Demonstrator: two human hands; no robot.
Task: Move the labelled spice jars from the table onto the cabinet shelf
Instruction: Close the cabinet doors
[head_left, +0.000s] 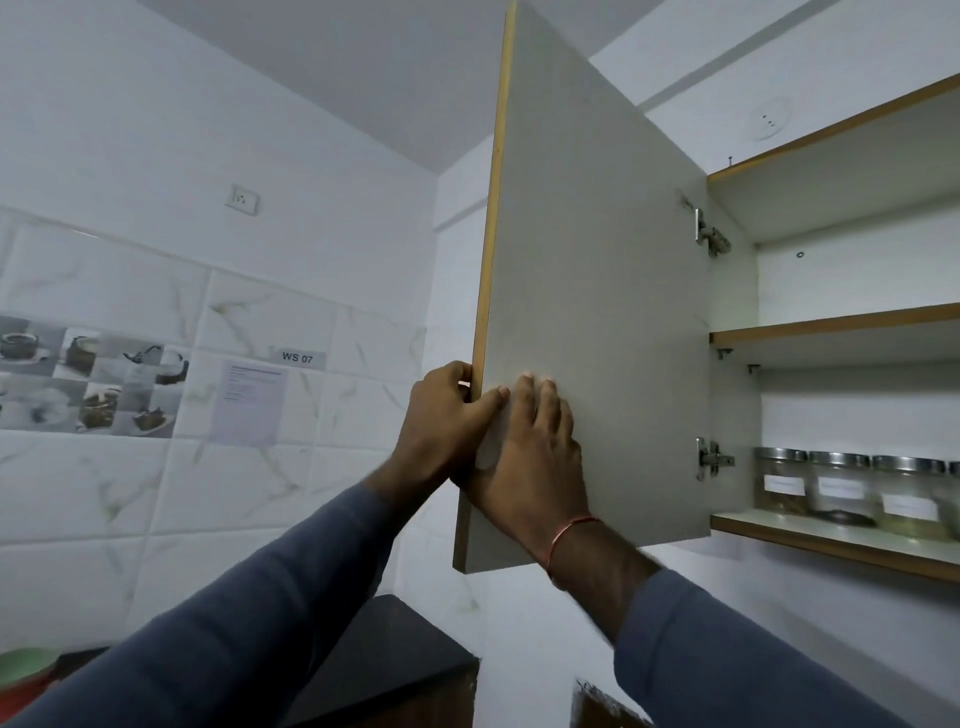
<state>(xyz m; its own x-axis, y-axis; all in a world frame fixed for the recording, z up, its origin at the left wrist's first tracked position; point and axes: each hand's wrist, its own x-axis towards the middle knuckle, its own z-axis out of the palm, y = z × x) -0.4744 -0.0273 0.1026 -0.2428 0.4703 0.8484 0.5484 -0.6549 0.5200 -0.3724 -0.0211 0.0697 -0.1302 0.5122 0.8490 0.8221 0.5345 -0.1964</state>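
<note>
Spice jars (841, 486): 3 fully visible, sliver of a 4th at frame edge. In a row along front edge of bottom cabinet shelf (831, 540), touching or nearly. Clear glass, metal lids, 1 white label each; text unreadable. Contents: dark stuff at base of 1st and 2nd, 3rd pale; can't tell what.
Shelves: 2 visible; upper shelf (836, 325) bare.
Cabinet door (597, 312): swung open, 2 hinges.
Left hand (447, 426): clamped on door's free edge, thumb on inner face.
Right hand (535, 457): flat on inner face, fingers together, holding nothing. Red wrist thread (569, 532).
</note>
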